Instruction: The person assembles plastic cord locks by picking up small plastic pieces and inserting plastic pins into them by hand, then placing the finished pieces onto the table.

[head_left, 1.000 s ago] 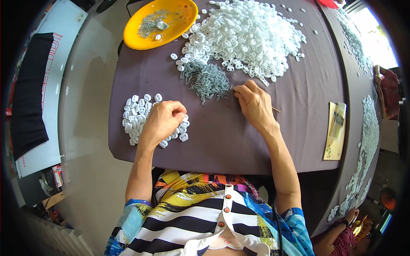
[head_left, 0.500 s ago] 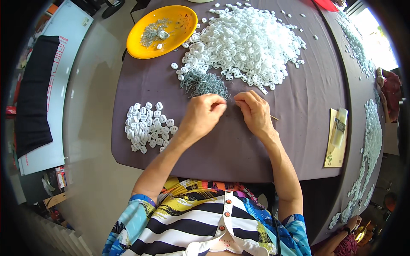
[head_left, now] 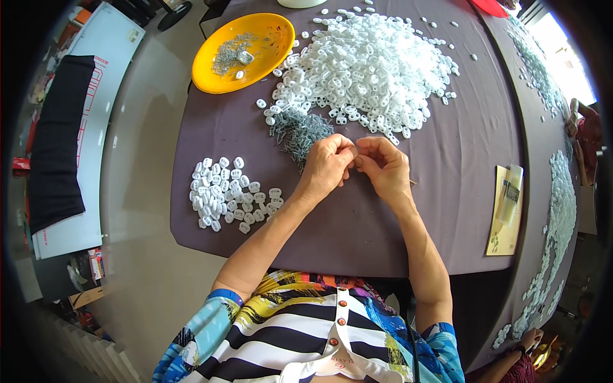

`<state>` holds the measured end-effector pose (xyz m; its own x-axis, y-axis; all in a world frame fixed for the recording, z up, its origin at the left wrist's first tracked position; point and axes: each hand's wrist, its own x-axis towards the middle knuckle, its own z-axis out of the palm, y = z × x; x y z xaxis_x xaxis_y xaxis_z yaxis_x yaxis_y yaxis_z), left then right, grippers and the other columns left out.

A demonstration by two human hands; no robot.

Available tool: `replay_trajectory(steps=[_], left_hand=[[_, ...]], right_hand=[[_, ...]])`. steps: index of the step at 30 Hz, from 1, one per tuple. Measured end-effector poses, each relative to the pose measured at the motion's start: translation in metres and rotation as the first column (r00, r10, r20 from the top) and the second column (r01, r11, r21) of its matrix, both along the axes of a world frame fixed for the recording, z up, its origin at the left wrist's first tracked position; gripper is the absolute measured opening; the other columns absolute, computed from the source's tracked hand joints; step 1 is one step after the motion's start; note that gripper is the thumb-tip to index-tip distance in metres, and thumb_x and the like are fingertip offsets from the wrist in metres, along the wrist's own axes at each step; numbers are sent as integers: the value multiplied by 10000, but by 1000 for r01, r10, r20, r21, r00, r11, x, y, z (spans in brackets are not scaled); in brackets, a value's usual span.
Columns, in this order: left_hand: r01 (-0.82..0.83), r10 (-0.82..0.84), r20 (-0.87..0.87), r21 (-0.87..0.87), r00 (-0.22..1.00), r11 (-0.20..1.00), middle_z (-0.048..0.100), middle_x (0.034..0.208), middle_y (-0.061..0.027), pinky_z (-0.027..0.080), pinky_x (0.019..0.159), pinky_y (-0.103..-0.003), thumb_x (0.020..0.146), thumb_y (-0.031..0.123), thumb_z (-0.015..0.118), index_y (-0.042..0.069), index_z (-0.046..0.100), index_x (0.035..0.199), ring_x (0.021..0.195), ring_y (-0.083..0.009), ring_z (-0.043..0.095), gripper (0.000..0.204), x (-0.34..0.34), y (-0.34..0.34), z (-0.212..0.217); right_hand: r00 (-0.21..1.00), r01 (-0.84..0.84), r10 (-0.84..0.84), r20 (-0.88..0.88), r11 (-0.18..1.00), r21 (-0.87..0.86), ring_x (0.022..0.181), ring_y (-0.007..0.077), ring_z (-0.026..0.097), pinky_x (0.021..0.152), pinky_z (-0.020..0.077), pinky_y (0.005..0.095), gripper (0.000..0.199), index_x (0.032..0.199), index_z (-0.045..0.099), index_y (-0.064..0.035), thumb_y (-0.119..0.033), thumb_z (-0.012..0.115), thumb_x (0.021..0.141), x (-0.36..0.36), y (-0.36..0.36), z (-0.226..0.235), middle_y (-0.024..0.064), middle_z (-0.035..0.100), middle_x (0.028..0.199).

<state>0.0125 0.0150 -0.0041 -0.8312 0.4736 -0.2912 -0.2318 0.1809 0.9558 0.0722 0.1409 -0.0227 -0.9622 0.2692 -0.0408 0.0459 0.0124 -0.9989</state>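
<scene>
My left hand (head_left: 327, 165) and my right hand (head_left: 382, 167) meet fingertip to fingertip above the purple tablecloth (head_left: 447, 172), pinching a small white plastic piece (head_left: 353, 152) between them. A thin stick pokes out from under my right hand. Just beyond my hands lies a heap of small grey metal springs (head_left: 297, 131). Behind that spreads a big pile of white plastic pieces (head_left: 364, 67). A smaller group of white pieces (head_left: 227, 193) lies to the left of my left hand.
A yellow bowl (head_left: 220, 60) with some metal bits and white pieces sits at the far left of the table. A yellow card with a clear packet (head_left: 506, 210) lies at the right. More white pieces line a neighbouring table (head_left: 559, 217). Another person's hand (head_left: 527, 338) shows at lower right.
My left hand left the small group of white pieces, moved right past the springs and joined my right hand, which came slightly toward it.
</scene>
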Motion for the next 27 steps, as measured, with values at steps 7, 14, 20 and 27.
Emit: replay_trajectory(steps=[7, 14, 20, 27], left_hand=[[-70, 70, -10, 3, 997, 998, 514, 583, -36, 335, 300, -214, 868, 161, 491, 8, 511, 768, 390, -77, 456, 184, 9, 15, 4], [-191, 134, 253, 220, 958, 957, 510, 614, -64, 399, 314, -225, 883, 162, 461, -10, 500, 784, 400, -97, 473, 202, 7, 24, -4], [-147, 110, 137, 299, 985, 943, 519, 624, -76, 450, 329, -244, 881, 105, 429, -23, 493, 799, 426, -120, 517, 165, 11, 22, -8], [-81, 30, 196, 261, 980, 962, 534, 670, -72, 498, 408, -252, 882, 141, 473, -1, 508, 836, 489, -127, 548, 154, 6, 13, -10]], right_hand=[[996, 65, -65, -64, 998, -16, 703, 71, 578, 648, 478, 204, 152, 929, 575, 22, 41, 584, 779, -2, 3, -5, 38, 619, 783], [992, 95, -109, -62, 977, -191, 691, 64, 573, 636, 475, 204, 142, 926, 585, 31, 10, 589, 786, -3, 4, 0, 35, 622, 753], [995, 98, -98, -37, 995, 14, 662, 53, 560, 611, 463, 200, 83, 872, 593, 18, -2, 580, 793, -2, 9, -3, 22, 616, 708], [998, 23, -20, -53, 998, 55, 658, 53, 545, 599, 445, 198, 9, 807, 549, 0, -1, 557, 809, 0, 6, 7, 15, 600, 702]])
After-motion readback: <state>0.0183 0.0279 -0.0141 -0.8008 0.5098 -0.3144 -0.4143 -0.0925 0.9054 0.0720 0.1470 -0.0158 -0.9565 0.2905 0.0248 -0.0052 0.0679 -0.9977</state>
